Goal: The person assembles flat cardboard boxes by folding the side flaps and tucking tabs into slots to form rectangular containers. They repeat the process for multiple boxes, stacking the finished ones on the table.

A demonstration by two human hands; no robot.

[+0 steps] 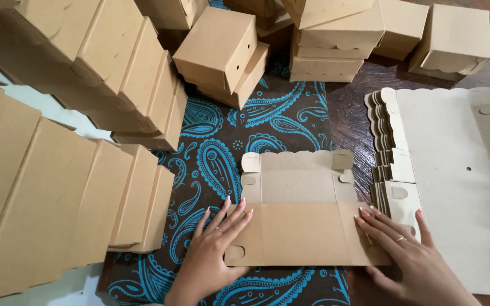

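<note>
Flat cardboard box blank (299, 218) lies low in the middle of the view on a dark cloth with blue paisley (211, 153), its front panel folded over toward the person. Left hand (216, 249) lies spread and flat, palm down, grasping nothing, fingertips pressing the blank's left side flap at about 9 o'clock from its centre. Right hand (406, 252) lies likewise spread and flat, fingers on the right side flap at 3 o'clock. Just beyond that hand, from 2 to 4 o'clock, a stack of unfolded blanks (455, 181) rests on the dark wooden tabletop (350, 113). Finished brown boxes (222, 51) crowd 12 o'clock, and rows of folded boxes (58, 192) fill 8 to 11 o'clock.
</note>
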